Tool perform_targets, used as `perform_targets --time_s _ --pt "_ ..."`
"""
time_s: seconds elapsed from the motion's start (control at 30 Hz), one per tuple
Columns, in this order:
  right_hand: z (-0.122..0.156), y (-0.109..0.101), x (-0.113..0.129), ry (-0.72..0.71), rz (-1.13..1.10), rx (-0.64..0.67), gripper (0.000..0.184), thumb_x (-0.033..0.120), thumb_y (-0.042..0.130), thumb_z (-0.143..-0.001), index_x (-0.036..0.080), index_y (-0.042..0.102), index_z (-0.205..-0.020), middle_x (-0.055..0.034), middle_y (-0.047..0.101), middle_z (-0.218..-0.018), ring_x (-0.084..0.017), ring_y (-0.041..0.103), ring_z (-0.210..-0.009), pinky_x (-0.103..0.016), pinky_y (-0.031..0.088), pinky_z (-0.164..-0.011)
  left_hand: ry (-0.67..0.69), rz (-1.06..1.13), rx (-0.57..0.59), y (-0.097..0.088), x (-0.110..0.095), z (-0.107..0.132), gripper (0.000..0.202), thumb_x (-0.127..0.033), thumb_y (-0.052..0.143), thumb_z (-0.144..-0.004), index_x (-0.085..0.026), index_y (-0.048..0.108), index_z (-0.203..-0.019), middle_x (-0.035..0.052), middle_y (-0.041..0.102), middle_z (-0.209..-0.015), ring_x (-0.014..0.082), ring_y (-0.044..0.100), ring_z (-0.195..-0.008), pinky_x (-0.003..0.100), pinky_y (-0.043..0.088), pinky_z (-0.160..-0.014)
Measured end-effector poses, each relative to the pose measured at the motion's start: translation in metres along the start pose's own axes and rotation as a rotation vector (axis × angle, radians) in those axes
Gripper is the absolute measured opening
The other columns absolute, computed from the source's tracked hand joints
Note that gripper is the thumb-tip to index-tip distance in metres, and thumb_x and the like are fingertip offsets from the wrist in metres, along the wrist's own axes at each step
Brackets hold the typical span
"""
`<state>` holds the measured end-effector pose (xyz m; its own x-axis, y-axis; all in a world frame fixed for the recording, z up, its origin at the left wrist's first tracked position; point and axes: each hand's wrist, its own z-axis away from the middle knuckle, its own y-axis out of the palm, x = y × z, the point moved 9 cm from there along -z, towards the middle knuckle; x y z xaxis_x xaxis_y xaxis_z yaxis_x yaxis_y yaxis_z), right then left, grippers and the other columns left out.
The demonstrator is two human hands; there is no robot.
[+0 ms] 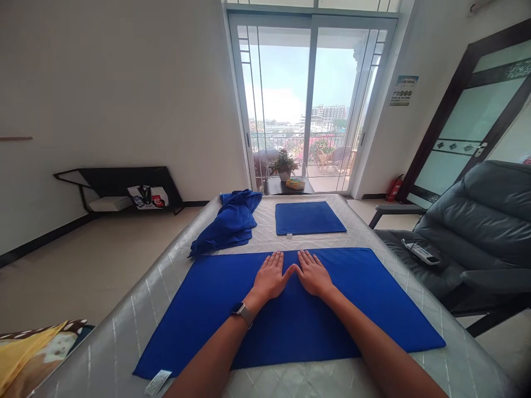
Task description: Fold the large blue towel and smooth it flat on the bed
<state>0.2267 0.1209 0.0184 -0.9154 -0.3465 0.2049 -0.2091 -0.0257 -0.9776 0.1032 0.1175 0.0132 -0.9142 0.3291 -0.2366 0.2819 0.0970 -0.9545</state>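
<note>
Blue cloth [290, 331] lies spread on the mattress [265, 239], a crumpled pile [232, 221] at its far-left corner. Left hand [269, 278] and right hand [314, 276] rest flat near its far edge, fingers straight, thumbs meeting, grasping nothing. Uneven pushing could ruck the fabric. Beyond, a pot [285, 176] holds a plant [284, 161]; the printed bag's [147, 197] contents are hidden.

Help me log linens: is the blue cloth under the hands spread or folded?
Spread flat: the blue cloth lies smooth across the mattress; whether it's doubled, I cannot tell.
</note>
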Motion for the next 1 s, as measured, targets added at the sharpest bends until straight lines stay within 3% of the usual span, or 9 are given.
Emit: perform_targets --time_s 0.13,0.37,0.47,0.7,1.0 --pt "0.009 -0.011 -0.052 0.102 0.04 0.006 0.075 0.058 0.008 -0.098 0.011 0.022 -0.154 -0.0075 0.021 -0.161 -0.019 0.014 -0.149 -0.039 0.008 -0.121 -0.087 -0.037 0.0 -0.013 0.06 0.015 0.086 -0.067 0.011 -0.094 -0.005 0.032 -0.149 0.017 0.029 -0.157 0.0253 0.023 -0.147 0.042 0.017 -0.121" --pt "0.041 -0.027 -0.184 0.344 0.172 -0.006 0.073 0.054 0.012 -0.098 0.008 0.021 -0.154 -0.0083 0.021 -0.161 -0.02 0.016 -0.148 -0.039 0.011 -0.121 -0.282 -0.114 0.003 -0.034 0.192 0.058 0.083 -0.066 0.015 -0.095 -0.007 0.028 -0.151 0.0153 0.027 -0.158 0.0263 0.022 -0.147 0.046 0.019 -0.12" --pt "0.05 -0.03 -0.22 0.417 0.183 -0.028 0.074 0.053 0.011 -0.097 0.007 0.02 -0.154 -0.0092 0.02 -0.161 -0.021 0.016 -0.149 -0.04 0.012 -0.121 -0.337 -0.13 -0.018 -0.039 0.229 0.07 0.081 -0.063 0.015 -0.096 -0.004 0.026 -0.151 0.0165 0.027 -0.158 0.0268 0.022 -0.147 0.046 0.019 -0.12" --pt "0.054 -0.033 -0.24 0.441 0.169 -0.043 0.076 0.055 0.007 -0.096 0.006 0.022 -0.153 -0.0109 0.021 -0.161 -0.022 0.018 -0.148 -0.042 0.015 -0.121 -0.353 -0.167 -0.021 -0.041 0.261 0.077 0.077 -0.058 0.02 -0.097 -0.003 0.028 -0.15 0.0186 0.03 -0.156 0.0287 0.027 -0.145 0.049 0.023 -0.118" --pt "0.056 -0.036 -0.246 0.433 0.166 -0.049 0.075 0.054 0.009 -0.097 0.007 0.023 -0.153 -0.0099 0.023 -0.16 -0.021 0.019 -0.148 -0.039 0.015 -0.121 -0.36 -0.152 -0.021 -0.041 0.268 0.08 0.079 -0.061 0.017 -0.096 -0.004 0.026 -0.151 0.0186 0.028 -0.157 0.0295 0.025 -0.146 0.049 0.023 -0.118"
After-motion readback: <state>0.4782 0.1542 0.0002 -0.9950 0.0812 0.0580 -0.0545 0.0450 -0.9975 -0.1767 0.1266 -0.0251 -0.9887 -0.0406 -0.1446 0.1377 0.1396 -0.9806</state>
